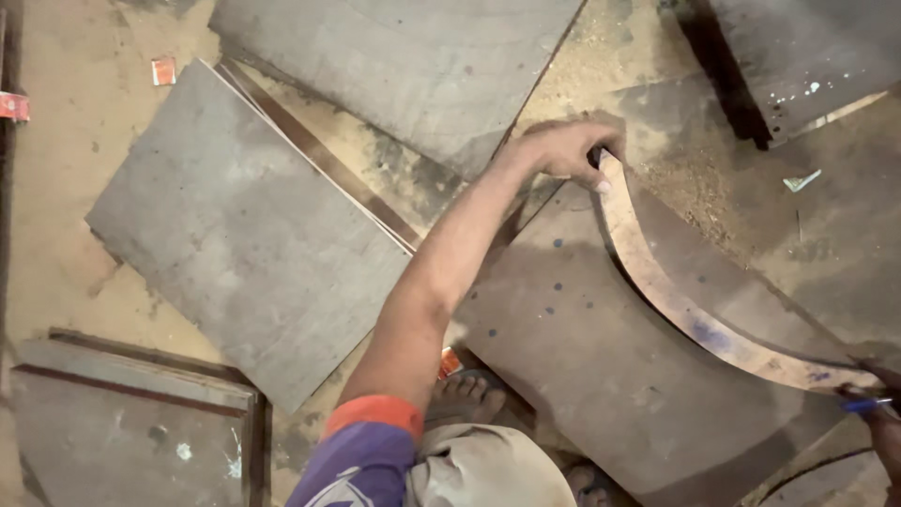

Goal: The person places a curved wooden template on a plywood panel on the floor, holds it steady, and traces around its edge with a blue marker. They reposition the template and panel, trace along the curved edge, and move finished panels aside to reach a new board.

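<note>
From the head camera, the left hand [570, 148] reaches to the upper middle of the frame, its fingers [601, 184] curled and pressed down on the top end of a long curved brown wooden strip [676, 300]. The strip arcs from there to the lower right edge, lying on a large grey flat board [582, 366] on the sawdust-strewn floor [75, 169]. At the lower right edge the right hand [882, 422] is mostly cut off; it seems to pinch a blue pen [865, 405] at the strip's lower end, though the grip is hard to tell. A bare foot [466, 399] rests at the board's near edge. Held firmly only at the top, the strip could pivot or slide, and a traced line would likely drift.
</note>
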